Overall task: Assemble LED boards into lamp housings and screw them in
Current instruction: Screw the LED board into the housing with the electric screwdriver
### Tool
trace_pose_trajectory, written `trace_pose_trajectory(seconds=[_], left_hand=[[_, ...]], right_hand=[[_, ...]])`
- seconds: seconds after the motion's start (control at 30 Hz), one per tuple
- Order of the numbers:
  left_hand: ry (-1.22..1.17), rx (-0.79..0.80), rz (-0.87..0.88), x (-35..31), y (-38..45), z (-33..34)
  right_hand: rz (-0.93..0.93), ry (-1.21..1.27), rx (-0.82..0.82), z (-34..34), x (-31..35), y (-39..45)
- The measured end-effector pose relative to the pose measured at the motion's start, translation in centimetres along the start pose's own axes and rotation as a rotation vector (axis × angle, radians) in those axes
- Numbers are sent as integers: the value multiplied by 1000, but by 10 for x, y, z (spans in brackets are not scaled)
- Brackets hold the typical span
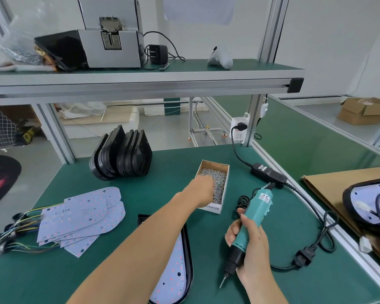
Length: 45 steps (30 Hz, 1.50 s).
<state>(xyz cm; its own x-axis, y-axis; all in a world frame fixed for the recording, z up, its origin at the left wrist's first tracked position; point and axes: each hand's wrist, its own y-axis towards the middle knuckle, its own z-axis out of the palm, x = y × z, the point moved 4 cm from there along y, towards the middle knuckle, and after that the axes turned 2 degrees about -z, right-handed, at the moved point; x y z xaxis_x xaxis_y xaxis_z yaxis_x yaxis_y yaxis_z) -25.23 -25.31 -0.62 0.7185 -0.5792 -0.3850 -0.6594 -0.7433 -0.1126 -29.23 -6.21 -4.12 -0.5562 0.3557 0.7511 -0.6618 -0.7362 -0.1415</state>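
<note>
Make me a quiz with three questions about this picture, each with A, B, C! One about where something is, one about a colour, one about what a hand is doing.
1. Where is the left hand?
A. In the screw box
B. On the top shelf
C. On the stack of housings

2. What colour is the screwdriver body?
A. Red
B. Teal
C. Yellow

3. What is the right hand doing?
A. Lying flat on the table
B. Pointing at the wall
C. Gripping the screwdriver

Answers:
1. A, the hand reaches over the box edge onto the screws.
2. B, its body is teal with a black tip end.
3. C, the fingers curl round the screwdriver, bit pointing down.
</note>
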Motion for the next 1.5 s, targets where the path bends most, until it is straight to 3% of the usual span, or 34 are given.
trace_pose_trajectory(seconds=[0.13,0.23,0.3,0.63,0.9,1.07,1.23,1.5], left_hand=[[-568,-115,-105,9,-1,-6],[-1150,-39,-232,11,-4,-7],[-1374,7,-279,9,-8,-9],[-1601,7,-421,15,-19,-6],[-1889,146,-448,13,-36,-8],[-2054,219,-384,13,-92,-25],[-2043,211,-239,18,-176,-34],[-2291,123,-349,33,-242,-30]], right_hand=[[-3,0,-2,-1,-1,1],[-5,1,-1,-1,-1,2],[-6,5,2,-1,-1,2],[-14,10,-15,-1,-1,0],[-16,14,-4,-4,-1,2],[-35,52,-7,-3,3,-1],[-130,73,24,21,15,-15],[-113,249,247,98,53,-41]])
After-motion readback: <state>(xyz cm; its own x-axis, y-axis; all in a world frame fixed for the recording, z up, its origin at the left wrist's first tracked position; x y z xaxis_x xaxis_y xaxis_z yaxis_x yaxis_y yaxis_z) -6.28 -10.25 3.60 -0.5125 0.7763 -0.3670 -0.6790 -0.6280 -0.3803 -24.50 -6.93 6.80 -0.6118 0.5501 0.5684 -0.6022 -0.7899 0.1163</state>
